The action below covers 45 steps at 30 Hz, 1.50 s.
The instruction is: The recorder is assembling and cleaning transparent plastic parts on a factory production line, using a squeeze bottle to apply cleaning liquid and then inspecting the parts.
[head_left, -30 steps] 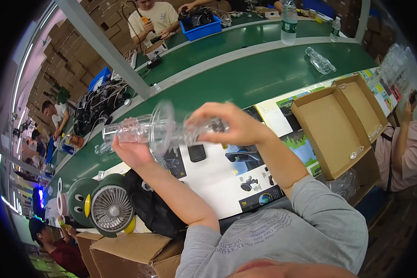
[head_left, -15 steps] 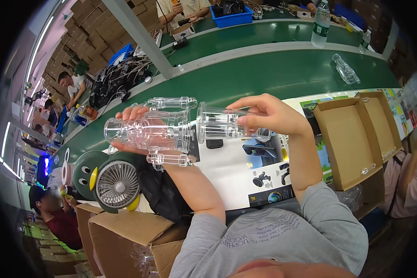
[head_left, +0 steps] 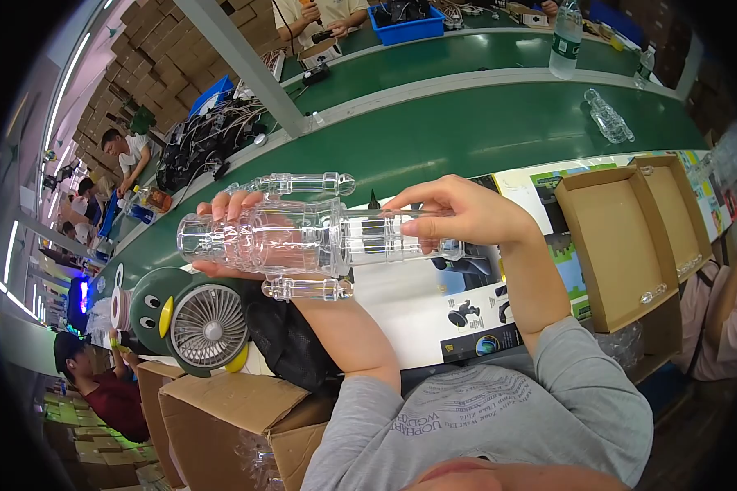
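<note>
My left hand (head_left: pixel 231 204) is wrapped round a clear plastic rocket-shaped body (head_left: pixel 307 237) lying sideways, its fingers showing through and above it. Slim clear tubes run along both sides, an upper one (head_left: pixel 307 184) and a lower one (head_left: pixel 307 288). With thumb and fingers, my right hand (head_left: pixel 477 213) grips a narrower clear cylinder (head_left: pixel 375 236). That cylinder's left end meets the body's wide right end, in line with it. How deep it sits inside is hard to make out. Both pieces are held above the bench.
A green penguin-shaped fan (head_left: pixel 209 327) and black mesh pouch (head_left: pixel 291 344) sit at left. Shallow cardboard trays (head_left: pixel 618 250) lie at right on printed sheets. Another clear plastic piece (head_left: pixel 608 116) and a water bottle (head_left: pixel 565 45) stand farther back. An open carton (head_left: pixel 221 401) is near my left side.
The gap between the two clear pieces has closed. My right hand has moved left with the cylinder, which now meets the rocket-shaped body; my left hand has shifted slightly.
</note>
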Available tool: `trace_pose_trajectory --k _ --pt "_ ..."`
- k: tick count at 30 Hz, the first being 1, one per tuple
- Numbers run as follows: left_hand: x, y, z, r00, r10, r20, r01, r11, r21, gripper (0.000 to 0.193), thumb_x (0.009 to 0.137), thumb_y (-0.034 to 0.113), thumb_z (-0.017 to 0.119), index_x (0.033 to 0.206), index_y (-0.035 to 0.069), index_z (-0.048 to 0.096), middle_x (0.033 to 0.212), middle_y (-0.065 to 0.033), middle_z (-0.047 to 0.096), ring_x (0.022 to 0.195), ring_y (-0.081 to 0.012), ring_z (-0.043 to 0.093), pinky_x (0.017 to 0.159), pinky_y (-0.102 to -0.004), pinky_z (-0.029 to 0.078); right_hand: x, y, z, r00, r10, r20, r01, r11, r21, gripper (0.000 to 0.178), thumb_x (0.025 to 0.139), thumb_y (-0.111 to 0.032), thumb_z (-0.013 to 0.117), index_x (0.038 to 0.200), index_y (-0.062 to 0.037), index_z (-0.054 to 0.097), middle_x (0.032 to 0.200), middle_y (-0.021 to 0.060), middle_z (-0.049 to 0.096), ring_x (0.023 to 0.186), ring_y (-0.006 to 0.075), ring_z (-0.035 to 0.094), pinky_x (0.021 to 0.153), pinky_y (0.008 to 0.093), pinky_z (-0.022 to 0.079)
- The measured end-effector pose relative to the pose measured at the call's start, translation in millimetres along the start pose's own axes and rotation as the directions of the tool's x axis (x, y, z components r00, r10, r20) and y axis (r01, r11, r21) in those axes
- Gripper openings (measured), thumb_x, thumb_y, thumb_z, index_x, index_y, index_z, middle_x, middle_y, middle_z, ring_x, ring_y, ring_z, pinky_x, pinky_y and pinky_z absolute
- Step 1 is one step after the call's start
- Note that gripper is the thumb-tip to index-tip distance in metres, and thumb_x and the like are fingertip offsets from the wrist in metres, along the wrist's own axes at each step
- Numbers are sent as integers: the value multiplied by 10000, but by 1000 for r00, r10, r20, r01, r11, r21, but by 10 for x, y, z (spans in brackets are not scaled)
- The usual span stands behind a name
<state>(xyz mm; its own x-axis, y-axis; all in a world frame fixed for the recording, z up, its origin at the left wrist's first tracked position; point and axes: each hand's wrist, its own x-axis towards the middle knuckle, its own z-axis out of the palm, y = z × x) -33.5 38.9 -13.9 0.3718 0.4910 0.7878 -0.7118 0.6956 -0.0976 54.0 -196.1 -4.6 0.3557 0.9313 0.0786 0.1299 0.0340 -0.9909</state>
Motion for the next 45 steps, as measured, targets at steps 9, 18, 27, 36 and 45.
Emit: trace_pose_trajectory --k 9,18,27,36,45 --pt "2 4 53 1000 9 -30 -7 999 49 568 701 352 724 1079 39 437 910 -62 484 855 -163 514 850 -337 419 -15 -54 17 998 -59 1 59 998 -8 376 809 -186 632 1136 -15 563 741 62 616 610 86 569 576 228 470" --pt "4 50 15 999 26 -22 -25 999 48 586 700 343 726 1094 31 425 916 -64 476 851 -167 510 840 -346 419 -20 -67 30 998 -65 3 65 994 -85 378 807 -191 632 1141 -25 567 769 63 630 627 85 586 590 220 467" --pt "5 47 56 1000 19 -4 -18 995 96 595 700 355 730 1094 25 429 916 -65 473 857 -165 515 858 -352 417 -22 -73 27 994 -112 -17 107 981 -162 376 802 -177 633 1153 -59 574 721 46 631 615 79 595 612 215 449" --pt "13 33 103 999 34 -15 -33 997 74 552 674 319 752 1038 44 442 875 -54 488 831 -158 524 857 -345 427 -8 -55 25 993 -118 -20 112 974 -197 381 794 -181 633 1146 -49 578 705 38 602 612 82 586 594 215 454" --pt "22 48 110 999 24 22 -27 992 125 542 679 317 745 1032 43 438 873 -50 487 829 -154 523 849 -342 420 -2 -49 6 995 -98 -5 98 993 -66 388 802 -186 626 1153 -31 571 749 39 603 627 80 572 603 221 467"
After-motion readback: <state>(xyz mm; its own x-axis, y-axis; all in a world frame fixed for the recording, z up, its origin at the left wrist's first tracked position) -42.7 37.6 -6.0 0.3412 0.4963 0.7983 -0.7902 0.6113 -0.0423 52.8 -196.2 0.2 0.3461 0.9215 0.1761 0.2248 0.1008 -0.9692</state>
